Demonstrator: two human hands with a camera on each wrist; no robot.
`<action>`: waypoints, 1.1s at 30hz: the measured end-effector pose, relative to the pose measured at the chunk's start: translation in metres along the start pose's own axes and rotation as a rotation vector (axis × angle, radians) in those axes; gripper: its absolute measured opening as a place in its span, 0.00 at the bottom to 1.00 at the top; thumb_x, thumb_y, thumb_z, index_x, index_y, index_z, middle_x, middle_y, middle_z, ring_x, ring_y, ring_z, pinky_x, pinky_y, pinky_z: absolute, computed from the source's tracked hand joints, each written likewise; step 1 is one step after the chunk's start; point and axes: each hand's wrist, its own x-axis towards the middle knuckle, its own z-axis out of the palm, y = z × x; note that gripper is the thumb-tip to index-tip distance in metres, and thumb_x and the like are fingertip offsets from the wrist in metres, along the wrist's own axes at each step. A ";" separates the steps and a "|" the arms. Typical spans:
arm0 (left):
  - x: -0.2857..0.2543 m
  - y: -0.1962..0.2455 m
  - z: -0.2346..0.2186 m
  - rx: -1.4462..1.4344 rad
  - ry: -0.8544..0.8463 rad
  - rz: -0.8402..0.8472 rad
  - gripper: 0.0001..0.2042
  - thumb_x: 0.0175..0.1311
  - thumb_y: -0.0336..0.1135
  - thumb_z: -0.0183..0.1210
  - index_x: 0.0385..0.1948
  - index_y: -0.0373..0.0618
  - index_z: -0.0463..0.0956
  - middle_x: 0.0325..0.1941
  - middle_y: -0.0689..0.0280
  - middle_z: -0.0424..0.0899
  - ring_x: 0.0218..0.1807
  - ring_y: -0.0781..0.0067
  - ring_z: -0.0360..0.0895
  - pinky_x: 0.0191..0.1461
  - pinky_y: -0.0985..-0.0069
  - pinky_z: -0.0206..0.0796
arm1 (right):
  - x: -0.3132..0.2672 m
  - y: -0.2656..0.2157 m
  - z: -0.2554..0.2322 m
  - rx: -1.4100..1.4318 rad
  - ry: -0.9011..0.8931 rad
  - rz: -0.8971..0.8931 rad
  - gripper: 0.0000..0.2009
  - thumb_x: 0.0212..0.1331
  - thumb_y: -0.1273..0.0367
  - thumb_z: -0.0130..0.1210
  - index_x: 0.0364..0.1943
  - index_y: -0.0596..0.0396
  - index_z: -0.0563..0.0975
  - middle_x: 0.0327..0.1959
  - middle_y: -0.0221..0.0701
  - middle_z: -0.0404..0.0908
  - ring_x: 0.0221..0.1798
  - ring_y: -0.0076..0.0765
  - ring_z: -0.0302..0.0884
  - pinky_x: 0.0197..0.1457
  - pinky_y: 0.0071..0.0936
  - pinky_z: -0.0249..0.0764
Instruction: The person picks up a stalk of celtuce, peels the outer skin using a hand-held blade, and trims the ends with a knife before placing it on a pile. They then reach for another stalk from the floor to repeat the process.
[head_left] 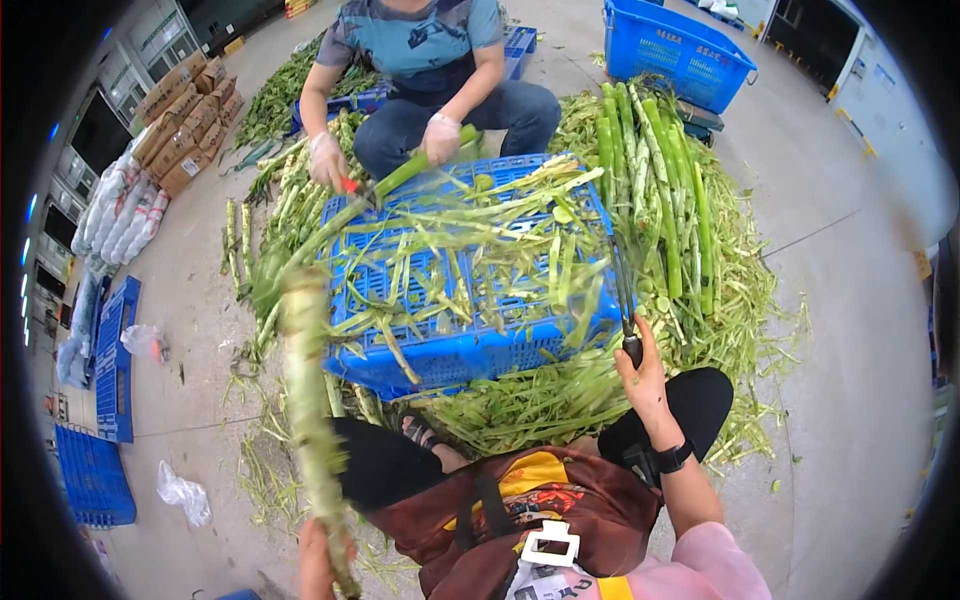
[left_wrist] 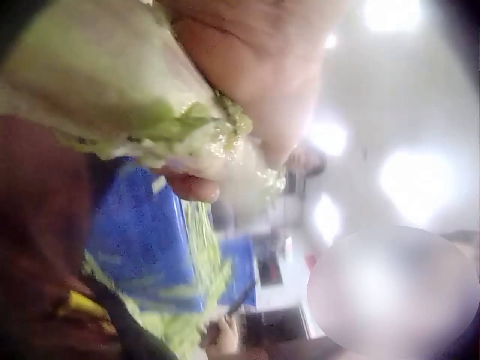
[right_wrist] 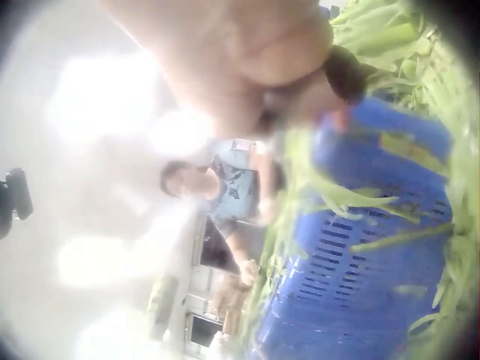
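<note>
Left grip (head_left: 318,560) curls round a stalk's (head_left: 305,400) base — its length runs up and away toward the crate (head_left: 480,350); right grip (head_left: 645,375) clasps a knife (head_left: 622,290), blade pointing away.

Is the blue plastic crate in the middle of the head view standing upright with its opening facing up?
No, the blue plastic crate lies upside down, and green peel strips rest on its slotted bottom.

A grey concrete floor (head_left: 860,330) spreads out, littered with green trimmings (head_left: 740,300). Stacked cardboard boxes (head_left: 185,120) and white sacks (head_left: 120,215) line its left edge, beside flat blue crates (head_left: 112,360).
</note>
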 end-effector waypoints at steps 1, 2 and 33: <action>0.015 0.016 0.035 0.067 -0.173 -0.048 0.25 0.70 0.54 0.40 0.53 0.39 0.67 0.18 0.69 0.68 0.19 0.76 0.66 0.21 0.79 0.61 | -0.002 -0.007 -0.006 0.064 0.019 -0.028 0.31 0.61 0.71 0.53 0.68 0.54 0.56 0.30 0.31 0.76 0.30 0.28 0.70 0.37 0.26 0.68; 0.026 0.032 0.073 0.136 -0.351 -0.108 0.27 0.71 0.54 0.39 0.54 0.35 0.66 0.18 0.68 0.68 0.19 0.76 0.67 0.21 0.79 0.62 | -0.003 -0.008 -0.011 0.102 0.006 -0.036 0.30 0.60 0.71 0.54 0.68 0.54 0.57 0.31 0.31 0.76 0.30 0.28 0.70 0.37 0.25 0.68; 0.097 -0.019 0.188 -0.125 -0.889 -0.590 0.24 0.69 0.60 0.38 0.49 0.48 0.65 0.21 0.64 0.69 0.18 0.72 0.65 0.22 0.78 0.58 | 0.083 0.043 -0.043 -0.532 0.222 0.053 0.18 0.58 0.63 0.53 0.53 0.47 0.74 0.33 0.40 0.81 0.32 0.50 0.79 0.34 0.43 0.74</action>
